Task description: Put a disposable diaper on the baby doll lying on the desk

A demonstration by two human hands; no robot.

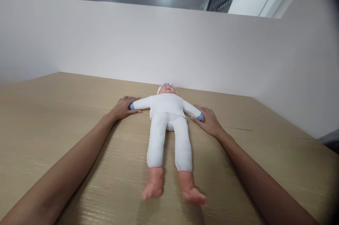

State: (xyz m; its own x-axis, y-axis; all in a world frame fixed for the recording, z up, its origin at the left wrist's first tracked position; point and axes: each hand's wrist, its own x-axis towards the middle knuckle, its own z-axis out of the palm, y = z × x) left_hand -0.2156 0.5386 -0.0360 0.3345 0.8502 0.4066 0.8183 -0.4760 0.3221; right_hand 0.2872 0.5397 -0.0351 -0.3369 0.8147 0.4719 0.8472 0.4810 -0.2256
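Note:
A baby doll (168, 126) in a white suit and cap lies on its back on a light wooden table (66, 140), head away from me, bare feet toward me. Its arms are spread out to both sides, each ending in a blue cuff. My left hand (123, 107) is closed around the end of the doll's arm on the left. My right hand (209, 120) grips the end of the arm on the right, by the blue cuff. Both of my forearms stretch across the table.
A plain white partition wall (159, 45) rises right behind the table. Ceiling lights show above it. The table's right edge runs diagonally at the far right, with a dark object (331, 140) beyond it.

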